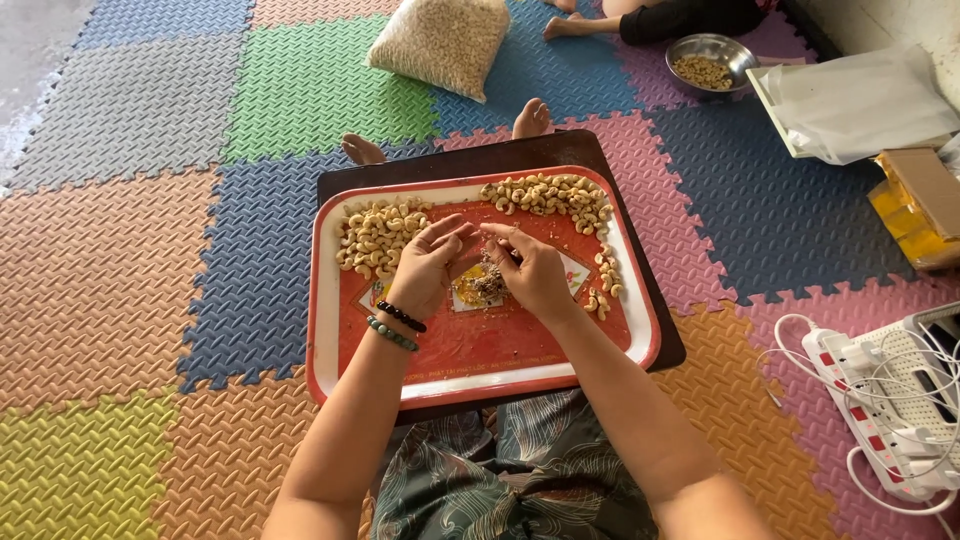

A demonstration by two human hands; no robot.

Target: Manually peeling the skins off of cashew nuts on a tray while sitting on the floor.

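Above the red tray [330,300], our left hand [425,268] and right hand [535,275] pinch one cashew [478,230]; two cleaned piles [378,237] sit done, skins [487,285] beneath.

There is only one camera, worn on the seated person's head, looking steeply down and forward over the forearms onto the red tray [480,375] across the lap. It sits close enough that the tray fills the middle. The top of the picture reaches out over the coloured foam floor mats [150,250] to a metal bowl [712,62].
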